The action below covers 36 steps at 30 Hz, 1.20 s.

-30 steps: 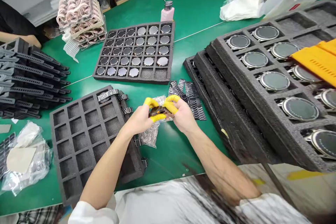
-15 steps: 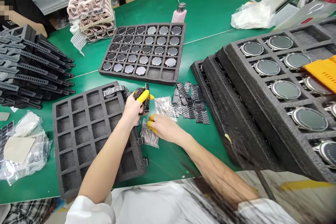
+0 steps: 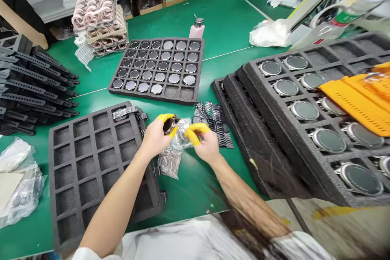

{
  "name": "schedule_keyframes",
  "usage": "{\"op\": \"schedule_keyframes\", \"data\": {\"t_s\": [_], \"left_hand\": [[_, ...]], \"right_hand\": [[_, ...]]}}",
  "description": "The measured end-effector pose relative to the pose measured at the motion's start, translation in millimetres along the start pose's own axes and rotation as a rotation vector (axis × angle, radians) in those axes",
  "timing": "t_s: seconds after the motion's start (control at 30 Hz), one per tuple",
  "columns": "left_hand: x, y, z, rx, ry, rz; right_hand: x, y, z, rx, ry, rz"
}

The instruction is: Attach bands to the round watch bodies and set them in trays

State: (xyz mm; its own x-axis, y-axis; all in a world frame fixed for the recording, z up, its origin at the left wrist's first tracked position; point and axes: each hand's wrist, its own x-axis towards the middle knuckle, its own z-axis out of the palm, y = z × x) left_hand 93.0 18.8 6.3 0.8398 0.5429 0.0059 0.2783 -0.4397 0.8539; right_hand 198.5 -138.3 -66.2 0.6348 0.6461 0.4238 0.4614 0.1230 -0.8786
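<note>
My left hand [image 3: 155, 138], with yellow finger cots, is closed around a dark watch [image 3: 171, 123], mostly hidden by the fingers. To its right, my right hand [image 3: 205, 144], also in yellow cots, has thumb and fingertips brought together in a pinch; whatever is between them is too small to make out. Beside and below the hands are a clear bag [image 3: 183, 130] and another bag of thin metal pins [image 3: 170, 163]. Black metal link straps [image 3: 222, 126] lie just beyond my right hand. At my left forearm is a black foam tray [image 3: 88, 146] with a metal-strapped watch [image 3: 125, 113] on its far edge.
A foam tray of round watch heads [image 3: 154, 65] lies farther back, near a pink bottle [image 3: 197, 28]. Stacked foam trays [image 3: 258, 122] rise at right, with orange straps [image 3: 359, 99] on top. Black straps [image 3: 33, 85] and pink straps [image 3: 97, 16] are piled at left.
My right hand has moved up and right from the lower pin bag and now pinches its fingertips. The watch in my left hand has turned, and the view has shifted.
</note>
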Motion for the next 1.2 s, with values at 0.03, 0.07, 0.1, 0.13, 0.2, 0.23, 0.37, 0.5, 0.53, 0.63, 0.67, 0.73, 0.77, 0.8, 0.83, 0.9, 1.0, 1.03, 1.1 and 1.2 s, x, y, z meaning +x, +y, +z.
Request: {"op": "schedule_keyframes", "data": {"t_s": [0.03,0.07,0.1,0.13,0.2,0.23,0.37,0.5,0.53,0.63,0.67,0.73,0.77,0.8,0.83,0.9,1.0,1.03,1.1,1.2], "left_hand": [[-2,-1,3.1,0.111,-0.025,0.069],[-5,-3,6.0,0.186,-0.050,0.123],[-6,-4,8.5,0.229,-0.066,0.165],[-8,-4,10.4,0.254,-0.077,0.196],[-8,-5,12.1,0.287,-0.070,0.233],[-8,-6,12.1,0.298,-0.060,0.241],[-5,-8,10.6,0.306,-0.036,0.239],[-6,-12,11.6,0.319,-0.028,0.235],[-6,-12,11.9,0.325,-0.029,0.236],[-8,-13,11.9,0.331,-0.050,0.228],[-8,-12,11.4,0.304,-0.072,0.222],[-7,-8,9.7,0.182,-0.133,0.197],[-6,-6,8.7,0.101,-0.172,0.173],[-5,-4,7.8,0.018,-0.212,0.141],[-4,-1,6.8,-0.057,-0.249,0.102],[-3,5,4.9,-0.186,-0.308,0.014],[-1,12,0.9,-0.320,-0.351,-0.098],[-1,14,-0.8,-0.340,-0.359,-0.125],[-1,17,-3.8,-0.351,-0.397,-0.171],[-1,16,-5.8,-0.411,-0.465,-0.268]], "right_hand": [[0,0,1,0.003,0.147,0.004],[0,0,2,-0.013,0.252,-0.005],[0,0,4,-0.044,0.309,-0.023],[0,0,5,-0.082,0.331,-0.050],[2,1,7,-0.160,0.325,-0.126],[3,1,8,-0.197,0.324,-0.170],[6,3,11,-0.272,0.374,-0.272],[7,6,12,-0.285,0.396,-0.233],[7,6,12,-0.282,0.393,-0.229],[7,6,12,-0.243,0.364,-0.251],[8,6,12,-0.209,0.346,-0.261],[8,6,10,-0.108,0.309,-0.245],[8,6,9,-0.044,0.293,-0.209],[9,6,8,0.022,0.276,-0.159],[9,6,7,0.089,0.259,-0.104],[11,7,6,0.211,0.216,-0.020],[13,7,3,0.324,0.115,-0.012],[14,7,3,0.339,0.082,-0.019],[16,7,1,0.350,0.032,-0.023],[18,5,1,0.417,0.035,0.023]]}}
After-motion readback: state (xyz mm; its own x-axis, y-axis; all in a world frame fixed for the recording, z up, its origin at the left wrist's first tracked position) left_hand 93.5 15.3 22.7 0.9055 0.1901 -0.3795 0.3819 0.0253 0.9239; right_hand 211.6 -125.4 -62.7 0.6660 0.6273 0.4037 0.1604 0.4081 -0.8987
